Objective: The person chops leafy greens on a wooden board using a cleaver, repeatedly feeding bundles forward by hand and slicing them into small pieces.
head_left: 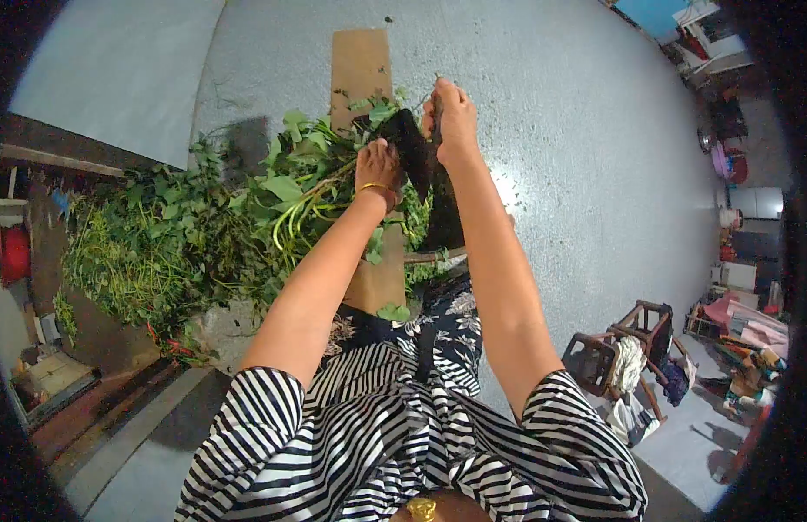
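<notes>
A long brown wooden board [360,65] lies lengthwise ahead of me on the floor. Across it rests a bunch of leafy green stems [286,204]. My left hand [379,170] is closed around the stems over the board, a yellow bangle at its wrist. In my right hand [455,122], the fingers wrap round the handle of a broad, dark-bladed knife [409,150]. Its blade is just right of my left fingers, beside the cut end of the bunch. Dark shadow hides the blade's lower edge.
A large heap of leafy vines [151,244] spreads to the left, with a few red bits near its bottom. Scraps dot the grey floor [577,174] on the right. A dark wooden stool [629,344] with cloths stands at lower right, near piled household items [747,339].
</notes>
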